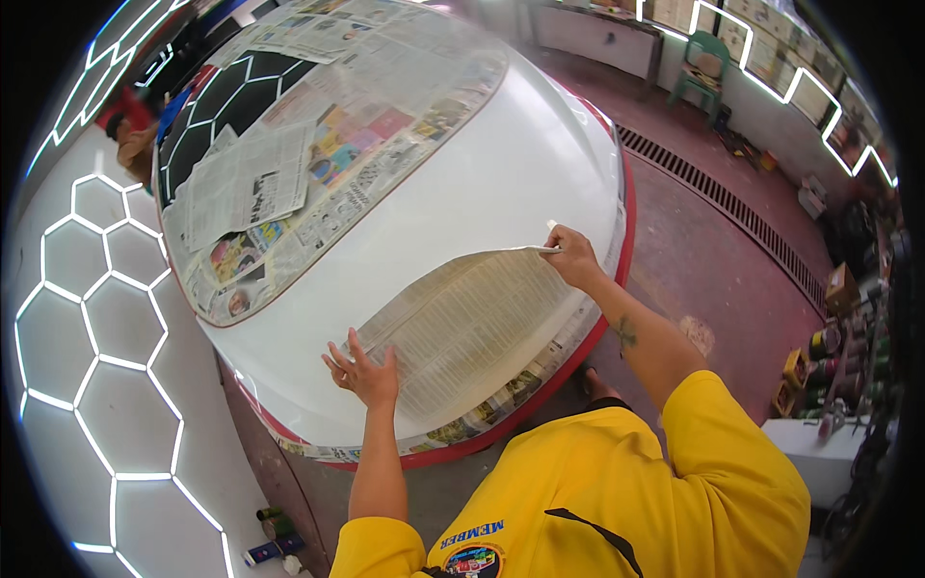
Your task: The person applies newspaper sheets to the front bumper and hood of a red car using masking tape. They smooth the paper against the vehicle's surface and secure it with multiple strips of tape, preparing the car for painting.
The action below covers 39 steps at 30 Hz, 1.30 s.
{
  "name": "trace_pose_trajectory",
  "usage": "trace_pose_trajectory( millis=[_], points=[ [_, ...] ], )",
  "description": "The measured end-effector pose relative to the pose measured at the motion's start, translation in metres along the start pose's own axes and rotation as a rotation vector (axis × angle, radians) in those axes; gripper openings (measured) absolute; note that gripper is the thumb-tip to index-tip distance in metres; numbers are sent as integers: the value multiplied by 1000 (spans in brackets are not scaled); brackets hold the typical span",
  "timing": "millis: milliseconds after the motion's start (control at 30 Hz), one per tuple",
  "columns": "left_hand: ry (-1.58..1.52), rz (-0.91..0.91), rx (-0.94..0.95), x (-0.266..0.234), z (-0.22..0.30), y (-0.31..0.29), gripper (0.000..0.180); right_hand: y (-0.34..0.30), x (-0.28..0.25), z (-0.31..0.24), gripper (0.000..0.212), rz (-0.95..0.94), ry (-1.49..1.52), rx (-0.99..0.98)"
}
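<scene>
A sheet of newspaper [482, 313] stretches between my hands over the white car panel [462, 173], its far edge bowed up in an arch. My right hand [572, 257] pinches the sheet's far right corner. A small white bit [551, 224] sticks up by those fingers; I cannot make out what it is. At the sheet's left end is my left hand [366, 374], fingers spread, with the thumb against the paper. More newspaper [385, 159] covers most of the car's window, with loose sheets over its dark glass. A printed paper strip [501, 403] runs along the panel's near edge, above red trim.
At the far left, another person [135, 149] is beside the car. A floor grate [723, 202] runs along the right side. Beyond it stand a green chair [703, 72] and a cardboard box [841, 289]. Cans [824, 342] crowd the right edge near a white surface [814, 443].
</scene>
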<state>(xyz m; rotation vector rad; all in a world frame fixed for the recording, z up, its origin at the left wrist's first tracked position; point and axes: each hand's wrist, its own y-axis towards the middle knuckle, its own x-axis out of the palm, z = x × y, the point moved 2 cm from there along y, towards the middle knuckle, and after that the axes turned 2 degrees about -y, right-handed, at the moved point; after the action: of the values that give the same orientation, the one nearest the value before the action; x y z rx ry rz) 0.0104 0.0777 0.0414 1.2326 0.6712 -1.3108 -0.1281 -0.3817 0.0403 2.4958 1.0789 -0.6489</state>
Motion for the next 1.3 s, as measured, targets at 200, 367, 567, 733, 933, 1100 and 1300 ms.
trace_pose_trajectory(
  millis=[200,367,567,733,933,1100,1300],
  points=[
    [-1109,-625,-175,10,74,-118,46,-201,-58,-24,45,-35,47,-169],
    [-1646,-888,-655,-39,226,-201,40,-281,-84,-8,56,-100,-112,-657],
    [-1062,-695,129,13,325,-248,34,-324,-197,51,68,-283,-149,-318],
    [-170,-804,882,-12,461,-290,41,-405,-322,178,68,-286,517,471],
    [396,-985,1307,9,521,-344,45,-521,-454,311,29,223,1133,868],
    [589,-1061,1424,41,554,-385,41,-495,-505,306,23,68,1082,695],
    [266,-966,1438,95,636,-417,15,-391,-509,273,23,-163,858,661]
  ],
)
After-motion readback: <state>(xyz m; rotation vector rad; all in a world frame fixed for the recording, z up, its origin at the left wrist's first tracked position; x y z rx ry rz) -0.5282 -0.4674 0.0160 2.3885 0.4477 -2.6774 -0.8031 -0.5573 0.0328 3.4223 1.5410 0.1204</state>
